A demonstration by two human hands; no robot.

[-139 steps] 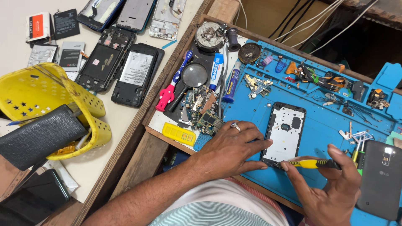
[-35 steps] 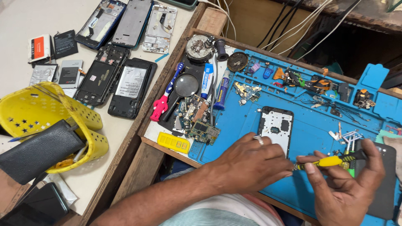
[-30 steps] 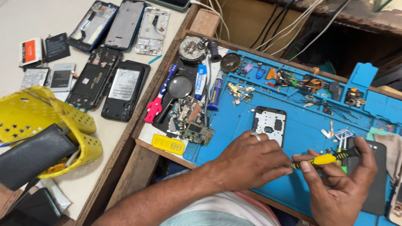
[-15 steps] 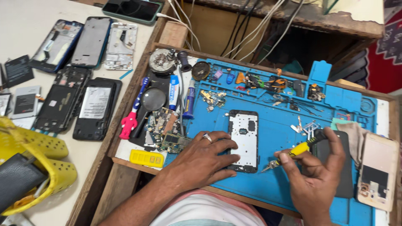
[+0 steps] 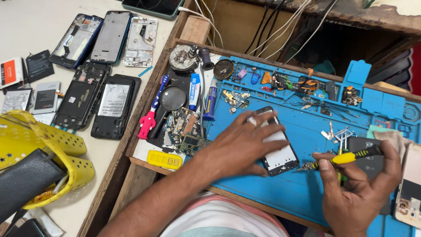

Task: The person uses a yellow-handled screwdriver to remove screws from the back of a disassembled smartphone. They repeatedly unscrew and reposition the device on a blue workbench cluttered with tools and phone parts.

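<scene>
Item: our left hand [image 5: 245,142] flat, pinning the phone frame [image 5: 280,151]; right hand [image 5: 357,193] grasping yellow screwdriver [image 5: 340,159], tip toward the frame's near right corner, just left.

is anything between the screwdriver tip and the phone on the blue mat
Nothing visible: the screwdriver in the right hand points across bare blue mat to the phone, which the left hand presses down.

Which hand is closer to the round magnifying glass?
The left hand. It lies flat on the phone frame, a little to the right of the magnifying glass. The right hand is much farther right, holding the yellow screwdriver.
</scene>
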